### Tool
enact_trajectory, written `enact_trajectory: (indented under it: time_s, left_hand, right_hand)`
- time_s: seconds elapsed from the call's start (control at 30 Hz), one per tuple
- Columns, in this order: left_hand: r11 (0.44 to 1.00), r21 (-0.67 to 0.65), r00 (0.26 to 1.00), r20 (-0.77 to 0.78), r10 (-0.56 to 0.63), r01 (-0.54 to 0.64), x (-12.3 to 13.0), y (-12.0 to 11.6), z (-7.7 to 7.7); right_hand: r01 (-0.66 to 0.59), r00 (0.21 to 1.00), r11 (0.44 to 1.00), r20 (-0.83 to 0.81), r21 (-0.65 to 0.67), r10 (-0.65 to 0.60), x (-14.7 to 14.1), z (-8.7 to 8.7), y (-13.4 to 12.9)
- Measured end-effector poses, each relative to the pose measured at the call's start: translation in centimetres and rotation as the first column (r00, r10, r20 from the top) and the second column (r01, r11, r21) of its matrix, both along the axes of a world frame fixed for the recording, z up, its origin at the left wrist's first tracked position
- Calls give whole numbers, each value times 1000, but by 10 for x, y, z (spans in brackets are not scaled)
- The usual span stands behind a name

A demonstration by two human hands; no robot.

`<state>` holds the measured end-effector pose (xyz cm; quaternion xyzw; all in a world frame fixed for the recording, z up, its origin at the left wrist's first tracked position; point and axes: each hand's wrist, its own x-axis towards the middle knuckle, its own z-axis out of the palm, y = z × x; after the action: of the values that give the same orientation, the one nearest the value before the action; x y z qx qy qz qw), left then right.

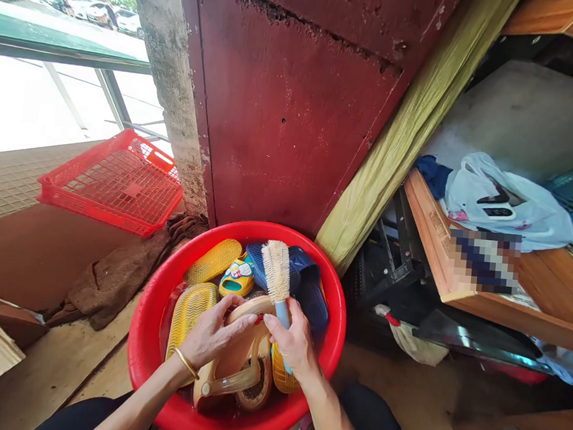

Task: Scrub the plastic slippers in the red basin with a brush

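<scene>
A red plastic basin (141,336) in front of me holds several slippers in water. My left hand (210,335) is closed on the edge of a tan wedge sandal (234,357) with a clear strap. In my right hand (293,339) is a scrub brush (276,268), its light blue handle gripped and its cream bristles pointing up. The right thumb also touches the sandal, near a small red spot. Around them lie a yellow slipper (192,317), a yellow slipper with a cartoon figure (237,281) and navy slippers (314,291). The sandal's underside is hidden.
Behind the basin stands a dark red door (284,121) with a yellow-green curtain (398,138) beside it. A red crate (118,187) and a brown cloth (115,280) are at left. On the right, a wooden drawer (536,277) carries a white plastic bag (508,201).
</scene>
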<state>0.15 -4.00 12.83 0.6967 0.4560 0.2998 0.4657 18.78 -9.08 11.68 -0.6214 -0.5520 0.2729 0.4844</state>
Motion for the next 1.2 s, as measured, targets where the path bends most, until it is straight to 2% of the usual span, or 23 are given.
enact_trajectory:
  time_s: [0.23,0.47,0.7,0.83,1.03,1.2]
  left_hand:
    - [1000,31,1000,-14,0,0,0,-1,2]
    - [999,39,1000,-24,-19,20,-3,0,3]
    - [998,52,995,-93,24,-19,2,0,2]
    - [998,55,999,-52,9,-6,2,0,-1]
    - [997,-17,997,-10,-74,74,-1,0,3]
    - [997,-17,997,-3,-74,74,-4,-1,5]
  right_hand:
    - [-26,999,1000,-31,-13,26,-1,0,-3]
    - [-1,1000,1000,28,31,0,0,-1,0]
    - [11,998,999,55,32,-13,0,0,0]
    - [7,999,999,32,45,-8,-2,1,0]
    - [45,998,998,42,39,-47,-2,1,1]
    - [34,998,999,46,32,-36,-1,-1,1]
